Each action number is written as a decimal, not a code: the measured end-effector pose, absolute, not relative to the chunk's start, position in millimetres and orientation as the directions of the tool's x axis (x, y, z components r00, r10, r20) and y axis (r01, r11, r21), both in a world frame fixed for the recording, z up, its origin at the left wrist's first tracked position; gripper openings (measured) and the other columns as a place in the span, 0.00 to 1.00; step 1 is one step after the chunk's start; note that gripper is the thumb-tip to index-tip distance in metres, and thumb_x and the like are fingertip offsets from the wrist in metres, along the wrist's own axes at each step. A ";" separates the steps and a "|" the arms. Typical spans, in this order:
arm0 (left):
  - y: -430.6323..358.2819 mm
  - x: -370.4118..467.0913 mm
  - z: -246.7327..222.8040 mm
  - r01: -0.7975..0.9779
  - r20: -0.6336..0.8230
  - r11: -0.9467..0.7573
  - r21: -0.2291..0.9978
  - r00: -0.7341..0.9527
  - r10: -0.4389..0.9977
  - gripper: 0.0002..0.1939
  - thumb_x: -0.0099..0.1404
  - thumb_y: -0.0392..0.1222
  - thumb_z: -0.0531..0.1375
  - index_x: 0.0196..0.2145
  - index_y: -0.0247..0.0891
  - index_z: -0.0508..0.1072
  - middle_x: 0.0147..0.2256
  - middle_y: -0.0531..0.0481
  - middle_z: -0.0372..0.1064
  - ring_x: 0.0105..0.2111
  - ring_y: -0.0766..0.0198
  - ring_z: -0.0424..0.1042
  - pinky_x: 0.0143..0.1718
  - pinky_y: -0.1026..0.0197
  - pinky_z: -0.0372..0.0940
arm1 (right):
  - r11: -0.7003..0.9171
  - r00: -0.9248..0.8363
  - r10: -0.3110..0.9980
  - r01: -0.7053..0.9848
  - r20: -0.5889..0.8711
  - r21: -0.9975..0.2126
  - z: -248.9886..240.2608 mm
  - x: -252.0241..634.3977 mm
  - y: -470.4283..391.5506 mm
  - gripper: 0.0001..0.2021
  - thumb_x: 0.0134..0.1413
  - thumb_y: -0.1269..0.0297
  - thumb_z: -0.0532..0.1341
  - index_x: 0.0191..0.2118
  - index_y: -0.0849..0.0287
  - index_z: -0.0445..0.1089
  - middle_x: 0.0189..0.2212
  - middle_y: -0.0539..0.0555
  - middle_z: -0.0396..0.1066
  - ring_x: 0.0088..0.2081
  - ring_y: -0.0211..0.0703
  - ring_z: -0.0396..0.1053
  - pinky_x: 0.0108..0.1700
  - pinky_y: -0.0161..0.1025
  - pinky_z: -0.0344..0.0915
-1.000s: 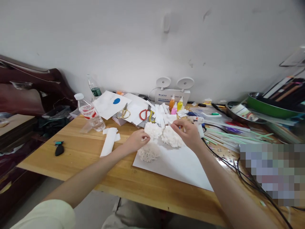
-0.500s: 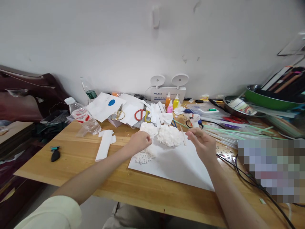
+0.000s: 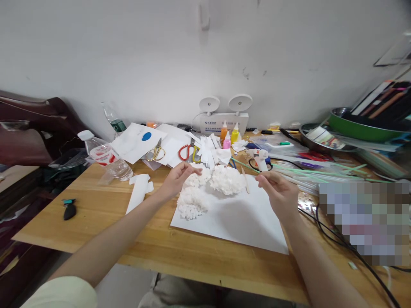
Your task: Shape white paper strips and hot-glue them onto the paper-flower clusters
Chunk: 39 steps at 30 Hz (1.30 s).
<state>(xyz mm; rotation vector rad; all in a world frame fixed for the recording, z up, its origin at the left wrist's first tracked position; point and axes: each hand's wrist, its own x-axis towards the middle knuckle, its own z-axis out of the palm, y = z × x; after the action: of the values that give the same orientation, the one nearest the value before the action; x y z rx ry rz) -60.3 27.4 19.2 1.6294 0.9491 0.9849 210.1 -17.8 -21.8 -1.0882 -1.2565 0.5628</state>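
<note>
White crumbly paper-like scraps lie in a rounded heap (image 3: 226, 180) and a looser pile (image 3: 192, 203) on a white sheet (image 3: 237, 226). My left hand (image 3: 178, 179) hovers over the pile's left side, thumb and fingers drawn together; anything between them is too small to tell. Right of the sheet's middle, my right hand (image 3: 280, 191) is raised with its fingertips pinched, and I cannot make out what they hold, if anything. Between the heap and my right hand lies a thin wooden stick (image 3: 245, 182).
Behind the sheet are red-handled scissors (image 3: 184, 152), gold-handled scissors (image 3: 156, 152), paint bottles (image 3: 234, 136) and a white glue gun (image 3: 260, 157). A water bottle (image 3: 111, 157) leans at left near a folded white strip (image 3: 138, 194). Black cables (image 3: 334, 239) cross the right side.
My hands have moved apart: the left went left and slightly up, the right a little to the right. The view has shifted slightly. The white piles look the same.
</note>
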 end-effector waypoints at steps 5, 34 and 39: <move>27.0 -60.3 30.3 -0.055 0.162 -0.152 0.987 0.330 0.930 0.12 0.60 0.48 0.55 0.27 0.37 0.59 0.17 0.61 0.49 0.17 0.75 0.58 0.32 0.62 0.63 | 0.376 0.244 0.866 0.262 0.438 -0.889 -25.2 210.3 -19.8 0.04 0.48 0.64 0.60 0.27 0.58 0.68 0.24 0.50 0.64 0.27 0.37 0.61 0.31 0.36 0.58; 20.4 -154.4 41.9 0.779 -0.120 -0.527 0.339 0.592 0.797 0.18 0.63 0.50 0.47 0.28 0.37 0.69 0.27 0.50 0.66 0.30 0.64 0.64 0.34 0.62 0.58 | 0.291 0.252 0.863 0.459 0.437 -0.839 -24.4 213.2 -21.2 0.09 0.47 0.58 0.59 0.26 0.57 0.67 0.22 0.49 0.64 0.24 0.37 0.62 0.29 0.36 0.59; 19.0 -133.8 29.5 0.543 0.043 -0.298 0.785 0.432 0.901 0.15 0.61 0.50 0.50 0.25 0.36 0.65 0.40 0.46 0.66 0.41 0.61 0.64 0.45 0.58 0.58 | 0.285 0.242 0.866 0.480 0.438 -0.829 -24.3 211.4 -21.6 0.09 0.48 0.57 0.59 0.26 0.57 0.67 0.22 0.49 0.63 0.24 0.37 0.61 0.29 0.36 0.59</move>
<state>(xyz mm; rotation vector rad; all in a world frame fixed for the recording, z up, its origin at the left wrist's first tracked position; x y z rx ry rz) -133.8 19.0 29.5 1.9757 1.2149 0.6423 211.4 -21.6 -24.3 -1.3553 -1.3991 0.4207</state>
